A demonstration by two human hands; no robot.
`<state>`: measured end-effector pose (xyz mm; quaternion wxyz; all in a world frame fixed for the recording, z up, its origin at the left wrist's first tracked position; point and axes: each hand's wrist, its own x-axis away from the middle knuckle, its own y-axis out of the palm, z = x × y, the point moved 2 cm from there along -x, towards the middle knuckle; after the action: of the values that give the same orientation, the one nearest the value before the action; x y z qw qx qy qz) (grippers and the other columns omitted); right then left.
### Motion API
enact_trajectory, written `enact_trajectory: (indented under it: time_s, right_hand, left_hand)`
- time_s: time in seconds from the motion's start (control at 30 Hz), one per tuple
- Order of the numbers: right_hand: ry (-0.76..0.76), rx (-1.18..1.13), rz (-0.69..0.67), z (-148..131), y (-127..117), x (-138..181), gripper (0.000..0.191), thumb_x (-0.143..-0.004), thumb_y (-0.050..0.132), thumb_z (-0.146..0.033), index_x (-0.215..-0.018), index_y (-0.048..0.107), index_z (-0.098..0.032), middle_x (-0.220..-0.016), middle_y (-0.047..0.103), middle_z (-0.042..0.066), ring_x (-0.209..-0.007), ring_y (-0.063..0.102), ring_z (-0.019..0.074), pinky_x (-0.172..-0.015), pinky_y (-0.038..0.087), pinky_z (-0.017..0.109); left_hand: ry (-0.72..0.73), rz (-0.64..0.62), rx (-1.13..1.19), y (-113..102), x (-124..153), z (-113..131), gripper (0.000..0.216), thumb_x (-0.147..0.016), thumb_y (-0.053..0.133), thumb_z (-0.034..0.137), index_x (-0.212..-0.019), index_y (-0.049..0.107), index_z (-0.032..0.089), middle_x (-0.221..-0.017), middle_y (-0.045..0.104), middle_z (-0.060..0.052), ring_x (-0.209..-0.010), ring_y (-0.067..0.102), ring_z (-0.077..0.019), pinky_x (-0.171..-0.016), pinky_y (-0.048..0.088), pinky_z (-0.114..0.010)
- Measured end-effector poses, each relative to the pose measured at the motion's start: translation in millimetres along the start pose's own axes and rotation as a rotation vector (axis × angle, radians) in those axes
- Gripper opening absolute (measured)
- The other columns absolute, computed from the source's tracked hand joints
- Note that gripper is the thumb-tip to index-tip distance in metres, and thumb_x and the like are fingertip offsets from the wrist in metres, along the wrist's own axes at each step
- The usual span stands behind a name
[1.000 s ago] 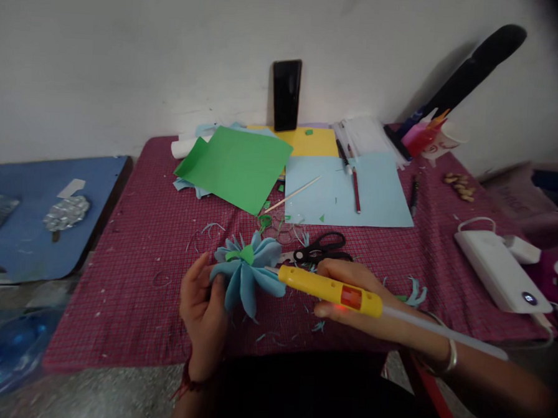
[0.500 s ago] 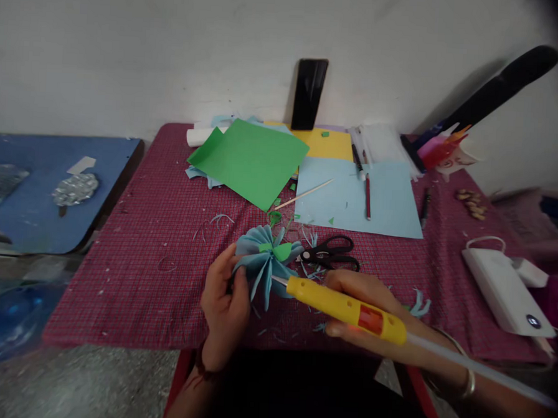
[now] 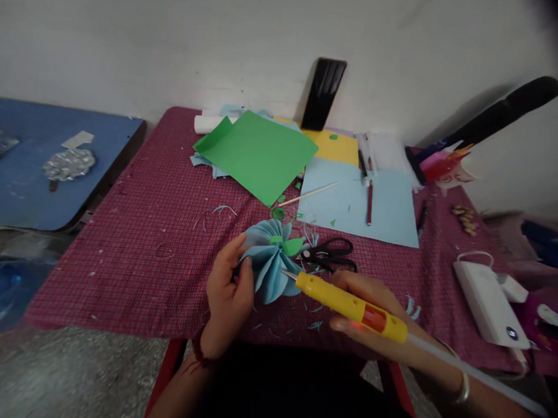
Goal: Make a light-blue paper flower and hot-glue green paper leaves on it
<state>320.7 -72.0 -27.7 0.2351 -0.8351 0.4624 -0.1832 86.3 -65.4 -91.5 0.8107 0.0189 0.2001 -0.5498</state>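
Observation:
My left hand (image 3: 230,287) pinches the left edge of a pleated blue paper flower (image 3: 270,280), thumb in front. Green paper leaf pieces (image 3: 292,246) sit on the flower's upper part. In my right hand (image 3: 368,298) is a yellow hot glue gun (image 3: 339,301), gripped along its body, with a red window glowing and a long clear glue stick (image 3: 476,372) trailing from its back end. The gun's metal tip points left at the flower's folds; whether it touches them I cannot tell. Just beyond the tip lie black-handled scissors (image 3: 330,254), their blades partly hidden by the flower.
Behind the flower lie a green sheet (image 3: 258,155), a light blue sheet (image 3: 386,208) and a thin wooden stick (image 3: 310,194). A phone (image 3: 323,94) leans on the wall. Paper scraps dot the checked tablecloth (image 3: 132,245). On the right stands a white power bank (image 3: 491,304).
The view has shifted and tilted slightly. The flower is turned a little in my left hand, its folds facing me more fully. The glue gun stays pointed at it.

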Motion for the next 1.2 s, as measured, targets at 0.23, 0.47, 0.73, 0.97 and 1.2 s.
enact_trajectory:
  time_s: [0.23, 0.47, 0.73, 0.97, 1.2]
  right_hand:
    - [-0.006, -0.017, 0.006, 0.4, 1.5, -2.8, 0.040, -0.085, 0.060, -0.059, -0.077, 0.051, -0.021, -0.069, 0.049, -0.002, -0.060, 0.043, 0.0125, -0.054, 0.030, 0.028]
    - [-0.017, 0.048, 0.004, -0.9, 0.2, -2.5, 0.051, -0.084, 0.054, -0.070, -0.078, 0.054, -0.020, -0.069, 0.051, -0.002, -0.061, 0.045, 0.0131, -0.055, 0.031, 0.028]
    - [-0.029, 0.052, 0.028, -5.5, -3.5, -7.9, 0.047, -0.086, 0.057, -0.065, -0.075, 0.053, -0.019, -0.068, 0.052, -0.002, -0.061, 0.045, 0.0127, -0.055, 0.032, 0.027]
    - [-0.026, 0.036, 0.059, -6.4, -2.4, -15.9, 0.041, -0.084, 0.063, -0.057, -0.073, 0.050, -0.020, -0.065, 0.047, -0.004, -0.058, 0.042, 0.0110, -0.054, 0.029, 0.027]
    - [-0.038, 0.034, 0.042, -6.5, -3.1, -13.0, 0.035, -0.084, 0.064, -0.052, -0.076, 0.050, -0.021, -0.068, 0.048, -0.004, -0.060, 0.043, 0.0113, -0.055, 0.030, 0.027]
  left_hand:
    - [0.019, -0.001, -0.031, -1.9, 2.8, -3.2, 0.040, -0.089, 0.058, 0.017, -0.128, 0.057, 0.026, -0.111, 0.070, -0.005, -0.096, 0.069, -0.0176, -0.088, 0.057, -0.036]
    - [-0.069, -0.008, 0.041, 0.7, -4.5, -2.4, 0.039, -0.090, 0.057, 0.020, -0.129, 0.055, 0.025, -0.107, 0.071, -0.005, -0.094, 0.070, -0.0176, -0.089, 0.057, -0.037]
    - [-0.068, -0.002, 0.041, 1.3, -8.3, 0.4, 0.037, -0.091, 0.057, 0.022, -0.128, 0.057, 0.024, -0.101, 0.071, -0.005, -0.090, 0.070, -0.0166, -0.085, 0.058, -0.033]
    - [-0.063, -0.006, 0.022, -1.9, -2.4, 0.0, 0.037, -0.090, 0.058, 0.021, -0.127, 0.057, 0.024, -0.103, 0.072, -0.005, -0.092, 0.071, -0.0176, -0.087, 0.058, -0.036]
    - [-0.051, -0.011, 0.020, -2.2, -3.1, 0.8, 0.036, -0.091, 0.058, 0.021, -0.127, 0.057, 0.024, -0.103, 0.072, -0.004, -0.092, 0.070, -0.0163, -0.087, 0.057, -0.033]
